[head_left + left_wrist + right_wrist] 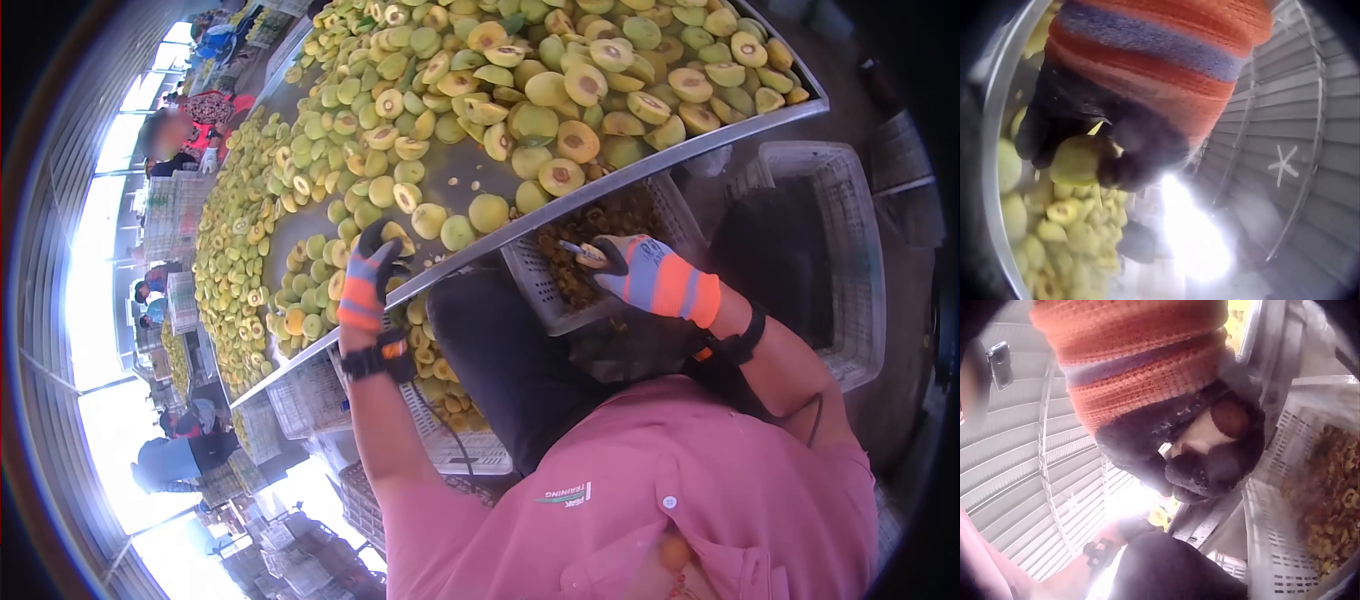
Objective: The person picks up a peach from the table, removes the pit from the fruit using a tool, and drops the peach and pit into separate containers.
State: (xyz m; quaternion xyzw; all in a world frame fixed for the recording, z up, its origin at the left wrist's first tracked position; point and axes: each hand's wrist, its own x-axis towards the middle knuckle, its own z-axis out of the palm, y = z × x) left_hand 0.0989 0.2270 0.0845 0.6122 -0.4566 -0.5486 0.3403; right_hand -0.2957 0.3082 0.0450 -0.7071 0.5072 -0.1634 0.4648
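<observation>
My left hand (366, 280), in an orange and grey glove with dark fingers, grips a yellow-green halved stone fruit (1075, 161) just over the near metal edge of the sorting table (465, 180). Many fruit halves (545, 90) cover that table, some with brown centres facing up. My right hand (655, 277), gloved alike, holds a small tool (583, 254) by its pale wooden handle, over a crate of brown scraps. In the right wrist view the round end of the handle (1230, 417) shows between curled fingers; the tool's working end is hidden there.
A white slatted crate (527, 285) with brown scraps stands below the table edge at my knees. Another crate (860, 250) is at the right. A crate of fruit halves (480, 455) sits by my left leg. Other people (195, 125) work along the far left.
</observation>
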